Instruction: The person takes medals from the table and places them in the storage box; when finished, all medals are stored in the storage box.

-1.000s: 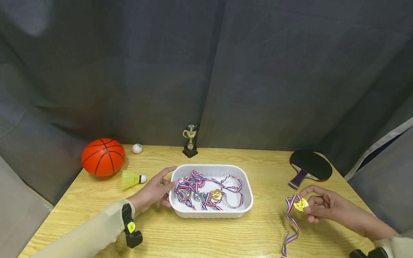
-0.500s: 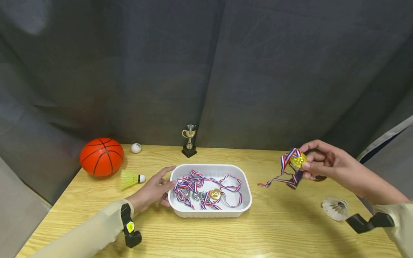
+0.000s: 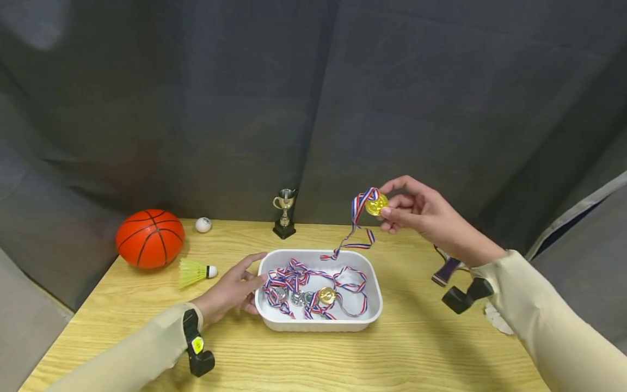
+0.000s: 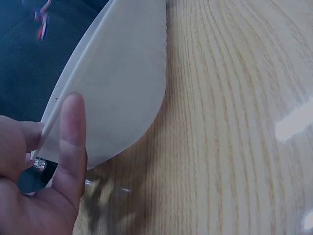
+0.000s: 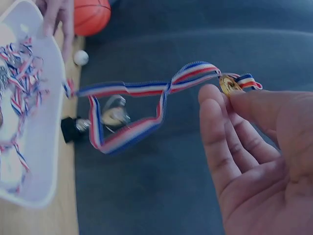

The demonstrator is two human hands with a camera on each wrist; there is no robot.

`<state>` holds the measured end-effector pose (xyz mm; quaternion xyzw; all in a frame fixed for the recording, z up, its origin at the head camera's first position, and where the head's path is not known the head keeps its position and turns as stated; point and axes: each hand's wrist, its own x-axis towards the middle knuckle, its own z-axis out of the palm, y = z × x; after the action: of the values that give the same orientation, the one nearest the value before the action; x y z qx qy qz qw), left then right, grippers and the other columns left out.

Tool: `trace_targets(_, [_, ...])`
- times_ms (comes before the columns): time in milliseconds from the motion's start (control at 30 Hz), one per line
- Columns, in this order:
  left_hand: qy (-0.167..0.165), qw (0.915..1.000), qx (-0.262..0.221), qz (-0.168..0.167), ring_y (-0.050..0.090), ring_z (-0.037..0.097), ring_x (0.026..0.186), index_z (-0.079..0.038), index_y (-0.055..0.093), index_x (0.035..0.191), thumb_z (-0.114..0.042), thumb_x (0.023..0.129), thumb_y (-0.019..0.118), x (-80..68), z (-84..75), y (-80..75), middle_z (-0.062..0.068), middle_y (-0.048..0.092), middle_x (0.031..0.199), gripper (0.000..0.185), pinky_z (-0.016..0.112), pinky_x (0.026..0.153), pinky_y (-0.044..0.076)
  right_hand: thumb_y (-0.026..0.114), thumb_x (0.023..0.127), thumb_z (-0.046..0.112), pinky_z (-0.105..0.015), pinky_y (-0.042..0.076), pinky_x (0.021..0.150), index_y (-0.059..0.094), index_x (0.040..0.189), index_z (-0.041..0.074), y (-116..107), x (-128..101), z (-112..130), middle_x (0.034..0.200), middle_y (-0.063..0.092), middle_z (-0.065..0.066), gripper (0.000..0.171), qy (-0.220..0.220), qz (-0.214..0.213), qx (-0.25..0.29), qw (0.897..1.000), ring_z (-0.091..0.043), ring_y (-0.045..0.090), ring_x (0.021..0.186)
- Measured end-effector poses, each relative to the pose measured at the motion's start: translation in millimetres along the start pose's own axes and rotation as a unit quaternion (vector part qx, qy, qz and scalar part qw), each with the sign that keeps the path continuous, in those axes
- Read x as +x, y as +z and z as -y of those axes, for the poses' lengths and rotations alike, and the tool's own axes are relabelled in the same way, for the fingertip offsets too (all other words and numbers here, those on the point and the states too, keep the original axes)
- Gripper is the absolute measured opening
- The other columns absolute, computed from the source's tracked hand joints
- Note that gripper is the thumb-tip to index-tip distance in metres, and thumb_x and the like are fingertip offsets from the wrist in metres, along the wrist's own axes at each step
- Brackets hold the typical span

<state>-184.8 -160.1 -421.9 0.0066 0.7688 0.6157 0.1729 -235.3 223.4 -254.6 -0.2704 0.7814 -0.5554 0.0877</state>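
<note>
My right hand (image 3: 421,212) pinches a gold medal (image 3: 377,206) between thumb and fingers, above and behind the white plastic tray (image 3: 320,326). From the medal a red, white and blue ribbon (image 5: 132,88) trails down toward the tray's back rim. Inside the tray lie several silver medals (image 3: 297,298), one gold medal (image 3: 327,295) and tangled striped ribbons (image 3: 350,286). My left hand (image 3: 232,288) holds the tray by its left end; in the left wrist view one finger (image 4: 72,127) lies against the outer wall.
A small trophy cup (image 3: 284,212) stands behind the tray. On the left are an orange basketball (image 3: 151,239), a white ball (image 3: 203,225) and a yellow shuttlecock (image 3: 196,272). At right, a paddle handle (image 3: 447,271) and a white shuttlecock (image 3: 497,318) show partly behind my right arm.
My right hand has lifted the gold medal from the table's right side and carried it up and left to behind the tray. The left hand and tray have stayed put.
</note>
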Motion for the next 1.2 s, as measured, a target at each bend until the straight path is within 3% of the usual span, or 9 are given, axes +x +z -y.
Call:
trace_targets(133, [-0.002,1.0000,-0.001,-0.001,0.066,0.022,0.073,-0.026,0.031,0.164,-0.014,0.109,0.054,0.4,-0.1,-0.4,0.022,0.055,0.114,0.061,0.034,0.059,0.067,0.066,0.103,0.007,-0.031,0.069,0.078,0.051,0.133,0.010,22,21,-13,0.096,0.076,-0.002,0.034,0.031,0.002,-0.012,0.999,-0.017,0.076,0.084])
trace_targets(267, [-0.001,1.0000,-0.005,0.001,0.066,0.022,0.073,-0.026,0.031,0.164,-0.014,0.109,0.055,0.7,0.1,-0.5,0.021,0.055,0.113,0.061,0.034,0.058,0.067,0.064,0.103,0.004,-0.030,0.068,0.078,0.050,0.133,0.009,41,36,-27,0.093,0.075,-0.001,0.033,0.042,0.016,0.011,0.999,-0.019,0.075,0.085])
trace_targets(467, [0.003,0.9999,-0.008,0.007,0.066,0.021,0.072,-0.026,0.030,0.165,-0.014,0.109,0.054,0.2,-0.1,0.0,0.020,0.054,0.112,0.062,0.034,0.058,0.067,0.059,0.103,0.000,-0.032,0.068,0.077,0.050,0.133,0.005,65,44,-41,0.089,0.075,0.000,0.032,0.044,0.045,0.042,0.997,-0.017,0.075,0.082])
trace_targets(600, [0.001,0.9999,-0.012,0.004,0.066,0.021,0.073,-0.026,0.030,0.164,-0.013,0.109,0.054,0.0,-0.6,0.2,0.021,0.054,0.112,0.062,0.033,0.058,0.067,0.058,0.101,-0.001,-0.033,0.068,0.076,0.051,0.134,0.002,75,46,-54,0.090,0.072,-0.008,0.034,0.053,0.058,0.032,0.996,-0.017,0.074,0.079])
trace_targets(767, [-0.005,0.9999,-0.011,-0.002,0.066,0.022,0.073,-0.026,0.032,0.164,-0.012,0.109,0.054,0.4,-0.2,1.5,0.020,0.054,0.111,0.061,0.033,0.058,0.067,0.056,0.103,-0.002,-0.036,0.069,0.076,0.052,0.134,0.001,77,46,-74,0.097,0.069,-0.026,0.032,0.086,0.063,-0.010,0.994,-0.018,0.072,0.078])
trace_targets(933, [-0.008,0.9999,-0.010,-0.005,0.066,0.021,0.072,-0.027,0.032,0.164,-0.013,0.109,0.054,0.1,1.1,0.7,0.019,0.054,0.110,0.061,0.034,0.058,0.067,0.058,0.102,0.000,-0.044,0.069,0.077,0.055,0.131,0.001,73,44,-88,0.091,0.070,-0.021,0.029,0.102,0.082,-0.078,0.988,-0.021,0.071,0.077])
trace_targets(1200, [-0.003,1.0000,-0.004,0.000,0.065,0.020,0.070,-0.025,0.029,0.165,-0.014,0.109,0.054,-0.5,0.4,-2.0,0.019,0.055,0.109,0.063,0.035,0.059,0.067,0.056,0.099,-0.004,-0.032,0.059,0.060,0.060,0.122,0.000,69,44,-96,0.079,0.066,-0.018,0.024,0.093,0.149,-0.158,0.972,-0.018,0.060,0.066])
